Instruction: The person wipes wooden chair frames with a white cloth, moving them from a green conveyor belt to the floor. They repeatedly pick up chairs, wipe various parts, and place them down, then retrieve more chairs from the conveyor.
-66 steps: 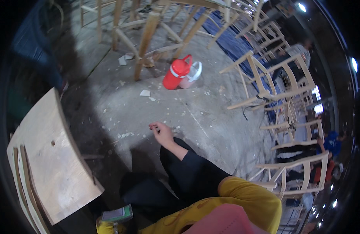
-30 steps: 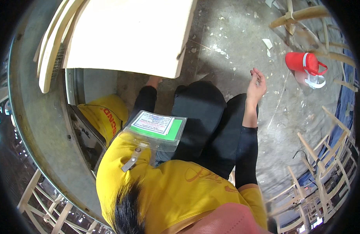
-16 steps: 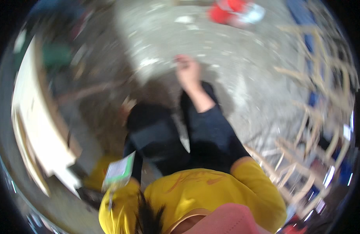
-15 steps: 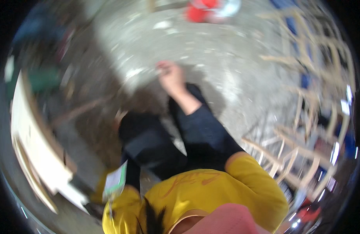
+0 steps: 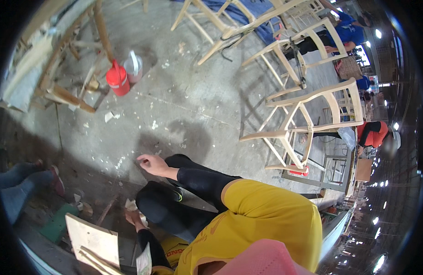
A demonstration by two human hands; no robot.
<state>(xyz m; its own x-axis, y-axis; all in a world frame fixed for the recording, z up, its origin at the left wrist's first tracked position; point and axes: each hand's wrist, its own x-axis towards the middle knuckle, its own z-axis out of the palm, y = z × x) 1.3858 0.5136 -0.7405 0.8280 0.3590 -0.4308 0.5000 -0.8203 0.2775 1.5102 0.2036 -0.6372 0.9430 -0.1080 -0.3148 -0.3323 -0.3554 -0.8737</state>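
Note:
My right hand (image 5: 153,164) is above the concrete floor, in front of my dark-clad knees. Its fingers curl in toward the thumb; whatever may be between them is too small to make out. Lower down, beside my left knee, my left hand (image 5: 135,217) is closed around a pale crumpled piece (image 5: 130,205) whose kind I cannot tell. Close to that hand lies a pale wooden board (image 5: 93,239) with thin curved wooden strips (image 5: 96,259) on it.
Unfinished wooden chairs (image 5: 285,133) stand to the right and far side. A red jug (image 5: 117,80) and a clear bucket (image 5: 133,68) sit near a wooden frame (image 5: 67,96) at far left. Co-workers (image 5: 374,135) are at the right; another person's legs (image 5: 25,181) show at left.
My view has swung to the right, so the chairs and co-workers show more fully. My right hand stays curled before my knees; my left hand with the pale piece now shows more clearly.

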